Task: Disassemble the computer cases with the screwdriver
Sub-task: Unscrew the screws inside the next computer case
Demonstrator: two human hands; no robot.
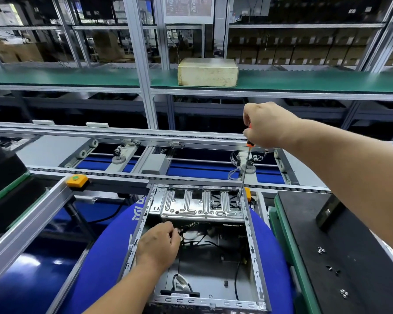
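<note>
At the far left of the bench, a dark block with a green edge (7, 177) sits beside a silver aluminium rail (27, 225) that runs toward us, and a yellow push-button box with a green cap (77, 180) is perched at the rail's far end. Moving in, we reach a round blue cushion with white lettering (100, 257), and on it lies the open grey metal computer case (254, 252), its top side off and black cables (197, 234) trailing across the inside. The left hand (158, 244) reaches in over the case's left wall, fingers curled down into that tangle of cables near the middle; whether it pinches one I cannot tell, as the fingertips are hidden. Just beyond it, a ribbed silver drive bracket (200, 206) spans the far end of the case. Over to the right now: the long thin screwdriver with the orange and black handle (244, 173) stands almost upright, its tip planted on the bracket's far right corner, close against the case wall. The right hand (267, 124) is wrapped round the top of the handle, fingers closed on it, arm stretched in from the right edge. Behind runs the grey roller conveyor line (145, 155), and above it a green shelf (77, 78) carries a pale yellowed rectangular box (208, 72). Far right, a black mat with a green border (349, 257) holds a scatter of small silver screws (331, 268), well apart from the case.
</note>
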